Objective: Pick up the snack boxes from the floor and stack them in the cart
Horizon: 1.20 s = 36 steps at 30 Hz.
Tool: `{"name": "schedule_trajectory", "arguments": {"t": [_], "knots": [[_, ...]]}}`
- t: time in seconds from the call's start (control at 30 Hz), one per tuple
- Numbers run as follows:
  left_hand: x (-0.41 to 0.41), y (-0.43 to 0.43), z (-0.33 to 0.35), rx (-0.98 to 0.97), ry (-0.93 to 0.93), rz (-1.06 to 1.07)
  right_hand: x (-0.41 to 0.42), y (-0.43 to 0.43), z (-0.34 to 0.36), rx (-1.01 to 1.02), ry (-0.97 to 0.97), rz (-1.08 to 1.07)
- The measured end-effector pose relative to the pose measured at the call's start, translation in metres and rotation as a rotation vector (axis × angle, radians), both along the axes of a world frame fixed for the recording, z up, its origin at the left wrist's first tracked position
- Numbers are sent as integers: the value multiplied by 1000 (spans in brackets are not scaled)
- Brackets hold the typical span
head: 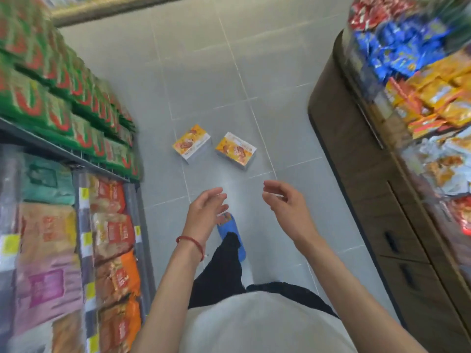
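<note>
two snack boxes (191, 146) (236, 150) on floor (204, 72), empty hands (206, 212) (288, 207)

Setting: retail shop, snack aisle. Evidence as follows.
- Wire shelf (63, 155) on the left, carrying rows of identical green-and-red packets (58, 98) standing face out in tight ranks.
- Lower tier beneath it holding orange snack bags (114, 235) and pale pink and tan packs (46, 250), with yellow price tags (88, 239) running down the shelf upright.
- Wooden display counter (362, 179) on the right, with drawers below, bearing heaps of blue sachets (397, 49) and yellow-orange sachets (438, 95).
- Grey tiled floor (204, 72) forming a narrow walkway between the two displays.
- Two orange snack boxes (191, 143) lying on the floor in the walkway.
</note>
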<state>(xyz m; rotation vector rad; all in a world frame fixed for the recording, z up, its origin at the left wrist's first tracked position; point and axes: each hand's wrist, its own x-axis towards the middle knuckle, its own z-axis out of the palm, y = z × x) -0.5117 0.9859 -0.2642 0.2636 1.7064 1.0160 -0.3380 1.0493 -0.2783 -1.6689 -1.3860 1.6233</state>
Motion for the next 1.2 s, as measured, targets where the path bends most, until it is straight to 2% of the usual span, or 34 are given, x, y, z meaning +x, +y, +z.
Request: {"name": "schedule_trajectory", "arguments": {"t": [0.33, 0.8, 0.93, 1.2], "knots": [[-100, 168, -1, -16, 8, -100, -87, 132, -3, -99, -25, -110], [-131, 358, -49, -187, -2, -25, -123, 335, -51, -175, -74, -75], [-133, 397, -73, -235, -18, -13, -126, 374, -71, -209, -88, -56], [-151, 430, -157, -369, 10, -111, -149, 401, -153, -330, -143, -176]]}}
